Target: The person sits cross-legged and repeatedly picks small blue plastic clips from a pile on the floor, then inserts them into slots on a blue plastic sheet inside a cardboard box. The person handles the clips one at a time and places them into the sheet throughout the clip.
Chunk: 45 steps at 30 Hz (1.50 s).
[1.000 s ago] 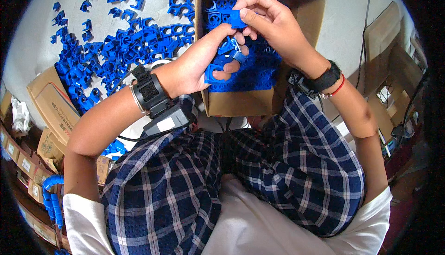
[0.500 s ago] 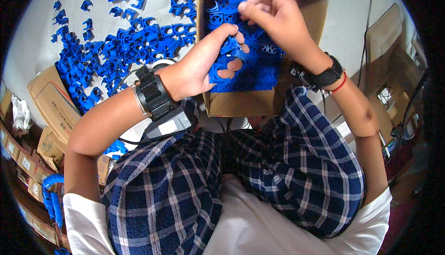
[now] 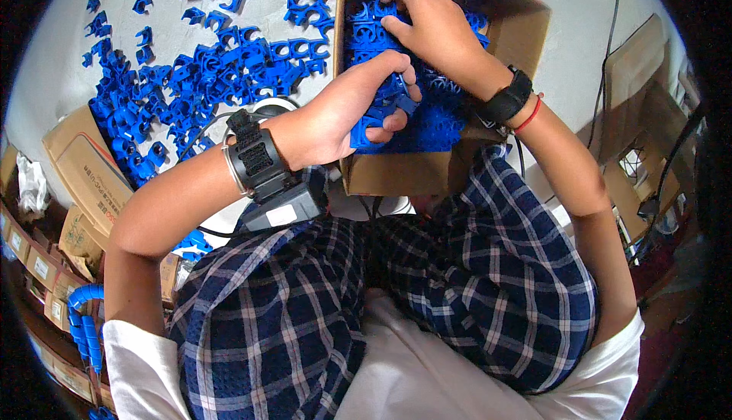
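An open cardboard box point(image 3: 400, 177) stands in front of my knees, with blue plastic pipe clips point(image 3: 370, 34) in rows and layers inside. My left hand point(image 3: 324, 119) is curled around several blue pipe clips point(image 3: 367, 135) above the box's near left part; its fingers partly cover them. Inside the far part of the box is my right hand point(image 3: 438, 32), thumb and forefinger closed on a blue pipe clip point(image 3: 386, 12) at the left end of a row. Its other fingers are hidden beneath the hand.
Many loose blue pipe clips point(image 3: 206, 73) lie scattered on the pale floor left of the box. A flattened carton point(image 3: 88, 168) leans at the left. A black device point(image 3: 286, 205) with a cable rests by my left thigh. Another open carton point(image 3: 640, 183) stands at the right.
My right hand has lowered a blue pipe clip into the far left of the box. The left hand, still holding its clips, has shifted slightly right and its fingers have curled tighter.
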{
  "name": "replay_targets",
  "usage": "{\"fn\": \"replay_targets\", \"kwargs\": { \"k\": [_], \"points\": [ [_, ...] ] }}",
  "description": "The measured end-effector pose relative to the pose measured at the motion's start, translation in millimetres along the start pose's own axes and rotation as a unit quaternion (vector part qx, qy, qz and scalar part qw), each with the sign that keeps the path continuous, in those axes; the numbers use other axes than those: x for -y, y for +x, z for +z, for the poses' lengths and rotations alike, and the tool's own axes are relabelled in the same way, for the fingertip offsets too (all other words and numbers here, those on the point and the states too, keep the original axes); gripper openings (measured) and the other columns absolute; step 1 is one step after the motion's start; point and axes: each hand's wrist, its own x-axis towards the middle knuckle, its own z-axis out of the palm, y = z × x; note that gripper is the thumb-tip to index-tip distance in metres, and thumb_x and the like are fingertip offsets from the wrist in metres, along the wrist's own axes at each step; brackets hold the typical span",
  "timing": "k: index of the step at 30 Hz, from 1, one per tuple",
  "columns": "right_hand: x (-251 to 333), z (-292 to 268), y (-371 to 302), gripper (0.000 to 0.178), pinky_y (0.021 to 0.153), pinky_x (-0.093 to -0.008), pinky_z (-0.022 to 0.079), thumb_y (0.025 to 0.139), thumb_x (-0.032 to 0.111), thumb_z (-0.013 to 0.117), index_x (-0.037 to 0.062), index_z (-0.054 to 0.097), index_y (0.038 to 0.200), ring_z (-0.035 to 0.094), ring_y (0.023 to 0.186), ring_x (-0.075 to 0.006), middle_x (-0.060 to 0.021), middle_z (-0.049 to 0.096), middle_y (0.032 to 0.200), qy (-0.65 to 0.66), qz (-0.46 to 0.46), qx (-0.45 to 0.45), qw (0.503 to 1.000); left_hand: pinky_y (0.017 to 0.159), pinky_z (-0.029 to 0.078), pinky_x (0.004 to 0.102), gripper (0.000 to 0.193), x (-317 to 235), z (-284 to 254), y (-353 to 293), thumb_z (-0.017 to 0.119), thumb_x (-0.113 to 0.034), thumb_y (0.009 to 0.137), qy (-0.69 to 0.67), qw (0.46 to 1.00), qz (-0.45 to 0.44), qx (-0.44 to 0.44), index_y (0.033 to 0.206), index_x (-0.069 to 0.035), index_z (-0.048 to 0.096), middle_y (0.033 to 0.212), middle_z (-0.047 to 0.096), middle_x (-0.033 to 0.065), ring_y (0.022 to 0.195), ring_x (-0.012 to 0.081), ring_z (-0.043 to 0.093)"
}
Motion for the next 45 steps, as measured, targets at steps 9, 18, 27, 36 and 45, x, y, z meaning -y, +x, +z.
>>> {"fn": "replay_targets", "kwargs": {
  "k": [9,18,27,36,45],
  "points": [
    [4.0,-9.1,-3.8,0.034,0.082,-0.0483,0.053,0.078,0.012,0.064,0.0023,0.061,0.110,0.065,0.092,-0.0402,-0.0228,0.066,0.097,-0.002,-0.030,0.018,0.999,0.035,0.029,0.0189,0.027,-2.1,2.8,-2.2,0.049,-0.036,0.099,0.023,1.000,-0.014,0.007,0.097,-0.010,0.056,0.094,0.059,0.0025,0.055,0.0090,0.046],
    [2.4,-9.8,-8.5,0.025,0.079,-0.0474,0.053,0.081,0.014,0.063,0.0041,0.061,0.104,0.064,0.091,-0.0385,-0.0181,0.064,0.092,-0.027,-0.059,0.029,0.997,0.035,0.031,0.0190,0.026,-0.6,0.8,-0.3,0.050,-0.036,0.098,0.013,1.000,-0.007,0.013,0.097,-0.011,0.056,0.093,0.060,0.0021,0.053,0.0089,0.046],
    [-3.0,-3.3,-8.9,0.019,0.081,-0.0459,0.052,0.084,0.016,0.062,0.0026,0.064,0.097,0.063,0.090,-0.0370,-0.0178,0.064,0.090,-0.033,-0.095,0.016,0.995,0.035,0.031,0.0189,0.025,-0.5,1.5,-1.0,0.050,-0.036,0.098,0.016,1.000,-0.002,0.011,0.097,-0.011,0.056,0.093,0.060,0.0018,0.052,0.0090,0.046],
    [-3.8,-3.3,-11.0,0.022,0.084,-0.0436,0.051,0.084,0.017,0.062,0.0028,0.066,0.099,0.061,0.092,-0.0350,-0.0164,0.064,0.092,-0.047,-0.117,-0.002,0.992,0.035,0.031,0.0186,0.026,-0.4,2.8,-1.5,0.051,-0.036,0.098,0.016,1.000,0.002,0.012,0.097,-0.010,0.056,0.092,0.060,0.0019,0.052,0.0090,0.047],
    [-4.6,0.3,-8.6,0.025,0.088,-0.0441,0.049,0.083,0.017,0.059,0.0021,0.067,0.102,0.061,0.093,-0.0359,-0.0173,0.064,0.094,-0.011,-0.104,-0.004,0.995,0.035,0.031,0.0186,0.024,-1.6,3.6,-1.6,0.051,-0.035,0.098,0.017,1.000,0.000,0.010,0.098,-0.011,0.055,0.092,0.061,0.0022,0.052,0.0093,0.047]
  ]
}}
